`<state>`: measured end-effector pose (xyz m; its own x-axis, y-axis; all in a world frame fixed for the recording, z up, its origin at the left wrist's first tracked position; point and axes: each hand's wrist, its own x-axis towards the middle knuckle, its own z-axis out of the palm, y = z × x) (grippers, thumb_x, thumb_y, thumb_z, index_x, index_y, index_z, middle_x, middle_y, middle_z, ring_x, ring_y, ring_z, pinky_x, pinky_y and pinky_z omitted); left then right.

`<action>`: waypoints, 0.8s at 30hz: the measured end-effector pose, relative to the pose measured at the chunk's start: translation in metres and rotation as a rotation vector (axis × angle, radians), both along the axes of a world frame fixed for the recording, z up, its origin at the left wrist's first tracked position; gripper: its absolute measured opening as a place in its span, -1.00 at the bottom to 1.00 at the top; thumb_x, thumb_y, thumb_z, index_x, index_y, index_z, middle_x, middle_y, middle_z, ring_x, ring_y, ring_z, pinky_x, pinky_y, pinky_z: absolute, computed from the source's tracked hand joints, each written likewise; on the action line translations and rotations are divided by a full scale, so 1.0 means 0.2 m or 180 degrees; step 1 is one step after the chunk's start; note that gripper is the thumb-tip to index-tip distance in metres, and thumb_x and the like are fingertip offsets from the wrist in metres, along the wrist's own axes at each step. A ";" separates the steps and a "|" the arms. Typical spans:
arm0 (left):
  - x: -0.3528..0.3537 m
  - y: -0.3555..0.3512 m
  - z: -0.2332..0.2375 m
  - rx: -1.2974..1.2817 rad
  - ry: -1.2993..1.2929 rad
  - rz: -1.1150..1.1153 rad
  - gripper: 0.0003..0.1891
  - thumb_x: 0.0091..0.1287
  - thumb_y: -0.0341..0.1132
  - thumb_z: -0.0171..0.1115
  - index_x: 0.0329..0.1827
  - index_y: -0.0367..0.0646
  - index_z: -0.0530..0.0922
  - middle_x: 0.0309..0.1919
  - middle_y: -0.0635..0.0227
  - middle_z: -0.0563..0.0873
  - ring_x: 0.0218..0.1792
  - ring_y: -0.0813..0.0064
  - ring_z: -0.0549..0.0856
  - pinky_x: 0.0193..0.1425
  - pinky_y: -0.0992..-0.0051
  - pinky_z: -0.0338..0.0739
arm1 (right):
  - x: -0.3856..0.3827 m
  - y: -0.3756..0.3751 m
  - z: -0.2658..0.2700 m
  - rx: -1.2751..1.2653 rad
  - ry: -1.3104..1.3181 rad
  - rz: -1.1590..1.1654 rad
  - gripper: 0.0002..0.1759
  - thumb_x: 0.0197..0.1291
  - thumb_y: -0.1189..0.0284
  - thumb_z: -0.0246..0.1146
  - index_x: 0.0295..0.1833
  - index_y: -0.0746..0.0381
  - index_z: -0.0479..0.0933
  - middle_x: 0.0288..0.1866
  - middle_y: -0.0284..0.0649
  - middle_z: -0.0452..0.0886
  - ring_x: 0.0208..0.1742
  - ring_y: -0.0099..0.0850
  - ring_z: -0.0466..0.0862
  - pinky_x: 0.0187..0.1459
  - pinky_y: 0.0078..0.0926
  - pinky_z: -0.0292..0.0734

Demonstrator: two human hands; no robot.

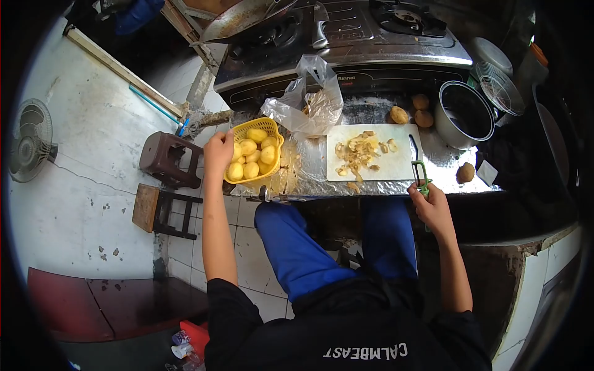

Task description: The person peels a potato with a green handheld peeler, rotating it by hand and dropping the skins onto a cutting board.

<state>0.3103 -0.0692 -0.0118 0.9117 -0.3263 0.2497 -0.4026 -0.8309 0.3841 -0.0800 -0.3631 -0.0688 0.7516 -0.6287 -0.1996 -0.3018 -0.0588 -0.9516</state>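
My left hand (219,151) is at the left rim of a yellow plastic basket (276,159), its fingers curled against a peeled potato (237,152). Several more peeled potatoes (250,170) fill the basket; the hand's back partly hides its grip. My right hand (431,206) is closed around a green-handled peeler (422,179), whose dark blade end points away over the right edge of a white cutting board (396,170). Potato peelings (357,151) lie scattered on the board. Behind the basket and board stands a clear plastic bag (318,102) with peelings inside.
Unpeeled potatoes (399,115) lie behind the board, and another brown potato (465,172) lies to its right. A metal pot (461,133) and a wire strainer (499,86) stand at the right. A gas stove (346,59) spans the back. Stools (170,159) stand left.
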 end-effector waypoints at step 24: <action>0.07 0.13 0.11 -0.0663 0.1152 -0.0176 -0.24 0.16 -0.04 0.40 0.33 -0.33 0.37 0.12 -0.05 0.61 0.09 0.16 0.65 0.18 0.35 0.48 | -0.25 -0.03 -0.13 0.0750 -0.0109 -0.0403 -0.85 0.32 0.35 0.22 -0.22 0.20 0.49 -0.59 -0.54 0.36 -0.65 -0.79 0.27 -0.64 -0.73 0.12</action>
